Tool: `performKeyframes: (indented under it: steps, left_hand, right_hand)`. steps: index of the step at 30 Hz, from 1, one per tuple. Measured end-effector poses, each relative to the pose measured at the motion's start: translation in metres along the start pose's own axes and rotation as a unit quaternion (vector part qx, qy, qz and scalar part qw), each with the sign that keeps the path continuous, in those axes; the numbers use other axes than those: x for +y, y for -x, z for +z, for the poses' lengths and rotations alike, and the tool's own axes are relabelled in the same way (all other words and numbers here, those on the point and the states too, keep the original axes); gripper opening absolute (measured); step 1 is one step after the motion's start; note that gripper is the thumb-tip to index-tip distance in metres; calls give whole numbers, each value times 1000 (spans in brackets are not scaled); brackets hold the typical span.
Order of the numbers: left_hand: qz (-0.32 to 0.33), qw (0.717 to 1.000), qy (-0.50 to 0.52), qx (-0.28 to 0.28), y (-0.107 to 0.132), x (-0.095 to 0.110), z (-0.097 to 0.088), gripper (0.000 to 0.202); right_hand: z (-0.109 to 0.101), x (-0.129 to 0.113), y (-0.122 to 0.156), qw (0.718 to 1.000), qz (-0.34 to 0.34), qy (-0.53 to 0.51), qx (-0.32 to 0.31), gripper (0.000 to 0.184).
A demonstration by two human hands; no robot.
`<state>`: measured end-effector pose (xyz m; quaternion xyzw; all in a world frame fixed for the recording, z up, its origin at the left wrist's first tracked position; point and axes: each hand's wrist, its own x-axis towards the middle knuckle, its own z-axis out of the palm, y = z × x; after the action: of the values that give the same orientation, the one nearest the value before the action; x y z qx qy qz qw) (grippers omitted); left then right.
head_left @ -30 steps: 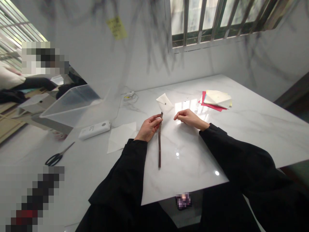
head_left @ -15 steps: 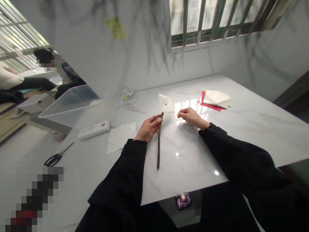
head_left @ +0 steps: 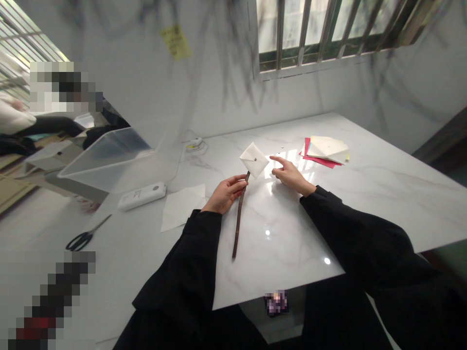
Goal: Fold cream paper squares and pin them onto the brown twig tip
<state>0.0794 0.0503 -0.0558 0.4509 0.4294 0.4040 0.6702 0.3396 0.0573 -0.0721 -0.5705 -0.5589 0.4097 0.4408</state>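
Observation:
My left hand (head_left: 225, 193) grips a thin brown stick (head_left: 239, 219) near its top end, over the white marble table (head_left: 357, 204). A white folded paper pinwheel (head_left: 254, 159) is pinned to the stick's tip. Just right of the pinwheel is my right hand (head_left: 290, 173), fingers apart and the forefinger pointing at the paper's edge, holding nothing. Both arms wear black sleeves.
A white paper sheet (head_left: 181, 206) lies left of my left hand. A white remote-like box (head_left: 142, 195), scissors (head_left: 84, 237) and a clear plastic bin (head_left: 107, 155) sit further left. Coloured papers (head_left: 326, 150) lie at the back right. Another person sits at far left.
The stick has tilted, its lower end swinging left. The pinwheel has turned on its pin. My right hand opened from a loose fist and its forefinger now points at the pinwheel.

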Motion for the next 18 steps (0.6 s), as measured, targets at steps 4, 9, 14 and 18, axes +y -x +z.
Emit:
performKeyframes:
  steps: [4, 9, 14, 18]
  left_hand:
    - [-5, 1000, -6, 5, 0, 0, 0, 53]
    - [4, 1000, 13, 14, -2, -2, -2, 52]
    - [5, 1000, 3, 13, -2, -1, -1, 52]
    - [6, 1000, 3, 9, -2, -2, -2, 51]
  right_hand:
    - [-6, 4, -4, 997, -12, 79, 7, 53]
    - [-10, 3, -6, 989, 4, 151, -6, 28]
    - [-7, 0, -4, 991, -14, 131, 25, 24]
    - [-5, -4, -1, 996, 22, 86, 24, 39]
